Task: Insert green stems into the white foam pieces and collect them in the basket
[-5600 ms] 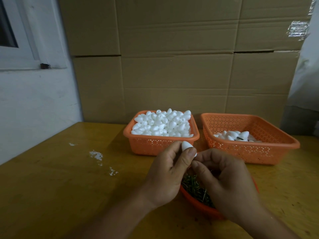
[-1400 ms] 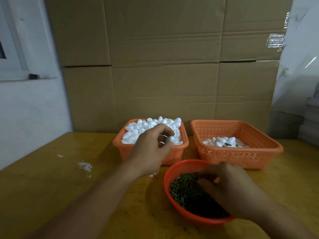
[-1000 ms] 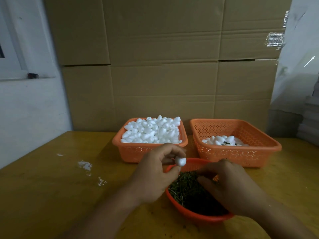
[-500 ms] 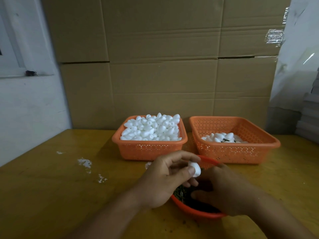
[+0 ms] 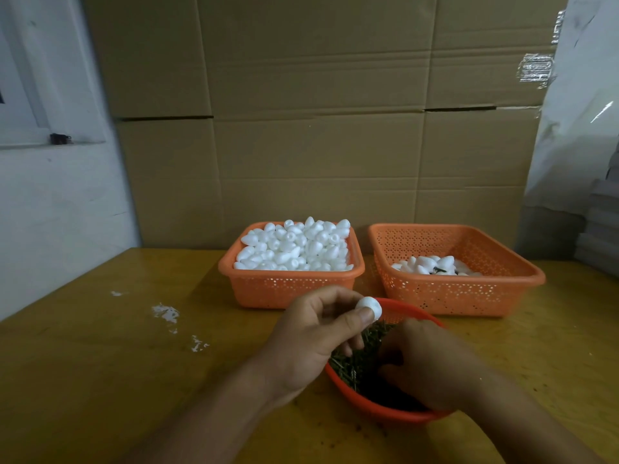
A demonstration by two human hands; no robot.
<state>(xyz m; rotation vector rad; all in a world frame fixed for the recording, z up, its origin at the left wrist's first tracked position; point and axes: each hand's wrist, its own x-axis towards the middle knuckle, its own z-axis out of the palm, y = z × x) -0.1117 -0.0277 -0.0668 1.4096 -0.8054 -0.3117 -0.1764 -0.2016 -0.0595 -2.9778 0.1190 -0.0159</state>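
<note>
Foam piece (image 5: 368, 306) | white, egg-shaped, smooth | pinched by left hand (image 5: 315, 336)

The left hand (image 5: 311, 333), which a moment ago reached into the heaped orange plastic basket (image 5: 291, 286), now pinches one small white foam egg (image 5: 369, 306) above the round orange bowl (image 5: 378, 405), while the right hand (image 5: 425, 366) dips deeper among the green stems (image 5: 355, 361).

A yellow-brown wooden desk (image 5: 100, 380) carries two orange baskets (image 5: 291, 286) side by side at the back. A round orange bowl (image 5: 378, 405) stands nearer, and white crumbs (image 5: 165, 313) lie to the left.
</note>
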